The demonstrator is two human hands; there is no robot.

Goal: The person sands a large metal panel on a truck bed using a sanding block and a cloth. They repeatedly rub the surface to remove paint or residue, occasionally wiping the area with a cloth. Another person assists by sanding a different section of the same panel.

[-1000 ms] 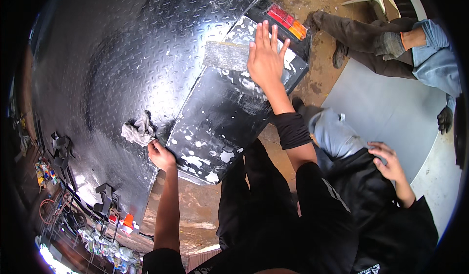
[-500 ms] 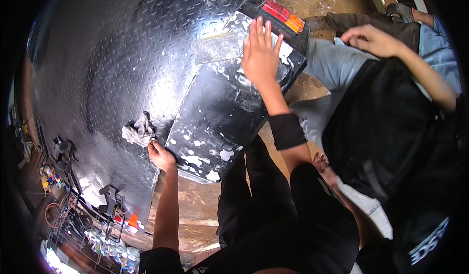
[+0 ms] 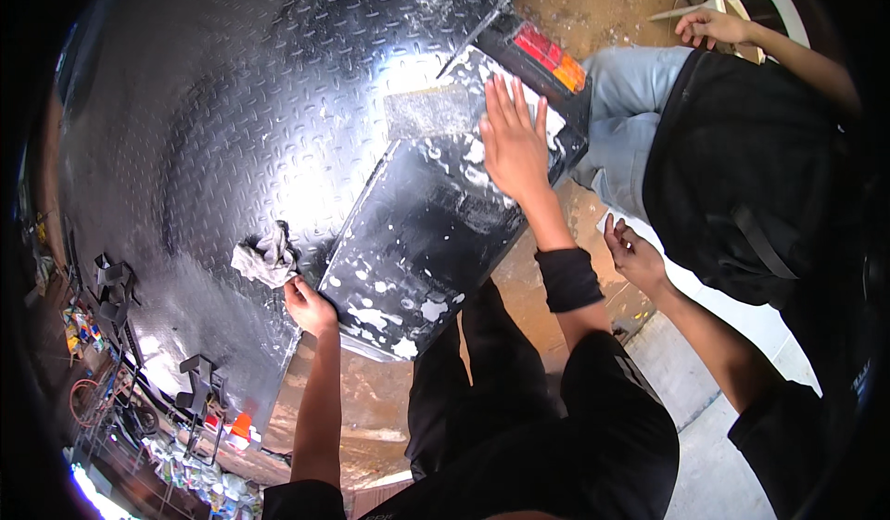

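A black panel, flecked with white filler, leans on a diamond-plate metal surface. A red and orange tail light sits at its upper end. My right hand lies flat on the upper part of the panel, fingers spread, just right of a grey rectangular sheet. My left hand is closed at the panel's lower left edge and touches a crumpled grey rag lying on the metal.
A co-worker in a black shirt and jeans bends close on the right, one open hand near my right forearm, the other on a white plastic chair. Tools and clutter lie at the lower left. Dirt floor lies beyond the panel.
The co-worker has moved in from the right and now bends close beside me. My right hand has slid slightly on the panel. My left hand stays at the lower edge.
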